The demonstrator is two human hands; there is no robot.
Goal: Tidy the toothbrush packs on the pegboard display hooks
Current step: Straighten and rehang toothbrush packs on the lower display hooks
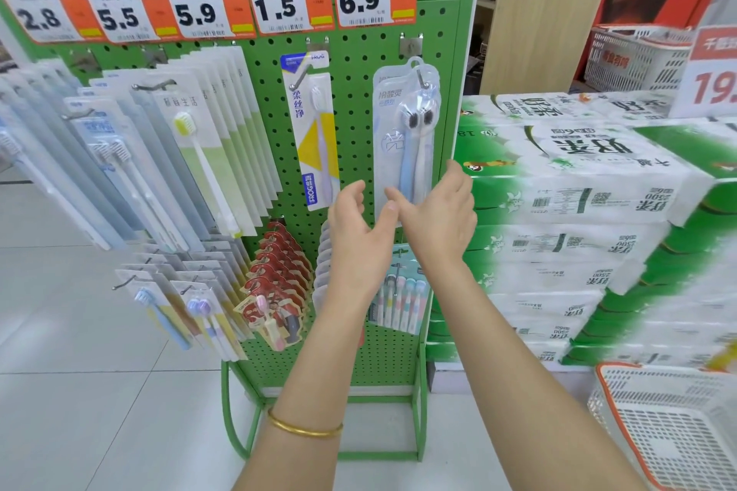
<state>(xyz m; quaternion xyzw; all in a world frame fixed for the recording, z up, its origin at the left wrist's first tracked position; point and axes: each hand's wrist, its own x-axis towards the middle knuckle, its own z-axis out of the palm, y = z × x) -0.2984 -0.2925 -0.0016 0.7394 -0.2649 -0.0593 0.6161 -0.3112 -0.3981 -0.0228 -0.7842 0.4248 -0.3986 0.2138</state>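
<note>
the twin pack (404,139) hangs from a hook (422,78) at the right of the pegboard (355,124), just beside a frog pack (313,132). both hands are raised at its lower end. the right hand (438,219) cups the bottom right corner, thumb across the front, fingers up along the edge; i cannot tell whether it pinches. the left hand (359,235) is just left of the pack, fingers loosely curled and holding nothing, thumb tip by the right thumb. a bangle (305,429) circles the left forearm.
</note>
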